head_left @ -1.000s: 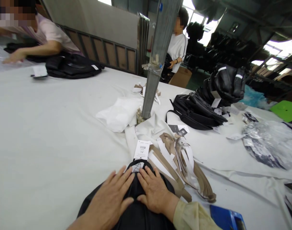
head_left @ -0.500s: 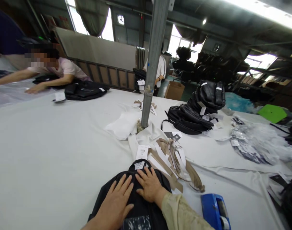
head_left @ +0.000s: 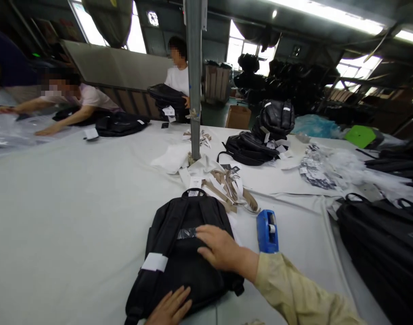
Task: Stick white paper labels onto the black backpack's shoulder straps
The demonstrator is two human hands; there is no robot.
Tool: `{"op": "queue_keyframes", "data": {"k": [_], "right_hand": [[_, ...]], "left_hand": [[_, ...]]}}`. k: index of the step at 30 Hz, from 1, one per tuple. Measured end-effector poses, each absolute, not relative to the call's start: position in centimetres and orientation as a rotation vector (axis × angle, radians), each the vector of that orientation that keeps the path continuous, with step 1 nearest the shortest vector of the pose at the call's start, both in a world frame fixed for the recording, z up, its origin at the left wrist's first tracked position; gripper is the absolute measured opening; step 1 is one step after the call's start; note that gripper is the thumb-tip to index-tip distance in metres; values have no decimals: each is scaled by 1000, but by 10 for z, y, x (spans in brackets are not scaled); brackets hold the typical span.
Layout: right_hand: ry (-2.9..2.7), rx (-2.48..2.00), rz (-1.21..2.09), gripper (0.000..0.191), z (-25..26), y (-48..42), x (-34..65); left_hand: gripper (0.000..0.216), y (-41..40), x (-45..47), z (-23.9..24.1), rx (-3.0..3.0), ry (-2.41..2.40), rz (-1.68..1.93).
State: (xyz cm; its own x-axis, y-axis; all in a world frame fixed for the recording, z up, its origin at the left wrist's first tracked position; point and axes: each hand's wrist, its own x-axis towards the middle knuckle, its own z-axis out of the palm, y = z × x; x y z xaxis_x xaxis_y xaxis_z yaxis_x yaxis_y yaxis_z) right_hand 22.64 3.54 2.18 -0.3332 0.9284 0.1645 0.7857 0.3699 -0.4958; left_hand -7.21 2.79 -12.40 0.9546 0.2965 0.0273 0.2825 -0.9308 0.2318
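Observation:
A black backpack (head_left: 189, 275) lies on the white table in front of me, its shoulder straps facing up and its top handle pointing away. White paper is wrapped around its left strap. My left hand (head_left: 171, 309) rests with fingers stretched on the lower edge of the backpack, partly cut off by the frame. Over the right side of the backpack is my right hand (head_left: 220, 248), fingers extended and thumb apart. A dark glossy strip (head_left: 186, 233) shows just beyond its fingertips. The right strap is partly hidden by that hand.
A blue tape dispenser (head_left: 267, 231) stands to the right. Beige and white strips (head_left: 232, 185) lie beyond the backpack, near a metal post (head_left: 194, 90). More black backpacks (head_left: 382, 243) are at the right. Across the table, one person (head_left: 98, 97) leans over plastic; another (head_left: 177, 79) holds black bags.
Both hands have moved from the top of the backpack toward its lower part. The view has shifted, showing more of the backpack. The person behind the post now appears to its left.

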Motion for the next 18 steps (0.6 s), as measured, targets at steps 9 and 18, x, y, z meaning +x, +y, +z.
{"op": "queue_keyframes", "data": {"k": [9, 18], "right_hand": [[-2394, -1802, 499, 56, -88, -80, 213], [-2667, -1628, 452, 40, -52, -43, 230]], "left_hand": [[79, 27, -54, -85, 2829, 933, -255], [83, 53, -65, -34, 2736, 814, -462]]}}
